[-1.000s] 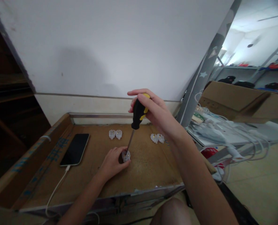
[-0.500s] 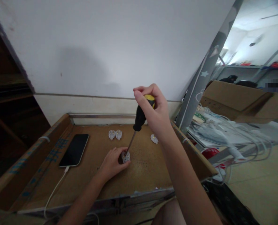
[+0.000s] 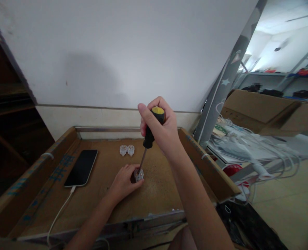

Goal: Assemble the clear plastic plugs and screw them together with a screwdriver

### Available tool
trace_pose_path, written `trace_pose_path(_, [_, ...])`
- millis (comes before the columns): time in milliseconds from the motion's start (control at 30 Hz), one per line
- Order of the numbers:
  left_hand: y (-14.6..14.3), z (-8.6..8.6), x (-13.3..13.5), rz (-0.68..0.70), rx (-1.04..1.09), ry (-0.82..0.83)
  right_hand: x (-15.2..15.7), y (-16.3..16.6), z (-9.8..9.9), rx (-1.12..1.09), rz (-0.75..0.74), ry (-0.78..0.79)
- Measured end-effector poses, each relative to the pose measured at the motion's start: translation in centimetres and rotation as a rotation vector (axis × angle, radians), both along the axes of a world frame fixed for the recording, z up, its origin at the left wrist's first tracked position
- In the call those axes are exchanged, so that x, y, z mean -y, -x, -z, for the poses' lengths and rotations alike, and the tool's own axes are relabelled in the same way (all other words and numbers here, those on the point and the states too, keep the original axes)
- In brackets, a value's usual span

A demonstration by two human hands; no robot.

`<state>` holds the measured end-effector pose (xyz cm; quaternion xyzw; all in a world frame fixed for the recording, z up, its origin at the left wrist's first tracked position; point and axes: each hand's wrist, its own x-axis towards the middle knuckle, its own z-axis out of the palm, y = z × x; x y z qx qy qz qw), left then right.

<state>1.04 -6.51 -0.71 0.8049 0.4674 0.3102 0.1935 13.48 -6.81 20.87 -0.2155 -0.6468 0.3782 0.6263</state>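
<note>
The left hand (image 3: 126,181) pinches a small clear plastic piece (image 3: 139,176) against the cardboard-lined bench (image 3: 164,189), thumb on the near side and fingers on the far side, while the right hand (image 3: 162,129) is curled around the handle of a screwdriver (image 3: 148,140) whose shaft leans down into that piece. The tip is too small to make out, so whether it sits squarely in a screw head I can't say. If it doesn't, the tilt of the shaft could make the blade slip out under load and jab the left fingertips just beside it. A light pinch might also let the piece twist with the driver, and pressing too hard could crack the plastic. The pair of similar clear pieces (image 3: 127,150) and the phone (image 3: 81,168) lie apart, at little risk.
</note>
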Motion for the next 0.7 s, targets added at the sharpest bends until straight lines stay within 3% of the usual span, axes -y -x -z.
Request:
trace_pose_path(133, [0.0,0.2,-0.1,0.005,0.002,-0.006,0.3,-0.3,-0.1,0.097,-0.112,0.033])
trace_pose_path(333, [0.0,0.2,-0.2,0.014,0.022,-0.026,0.3,0.0,0.2,-0.007,-0.018,-0.008])
trace_pose_path(533, [0.0,0.1,-0.1,0.014,0.004,-0.013,0.0,-1.0,0.1,0.076,-0.129,0.037])
trace_pose_path(700, [-0.1,0.3,-0.3,0.016,-0.005,-0.032,0.6,-0.5,0.2,-0.016,0.011,-0.083])
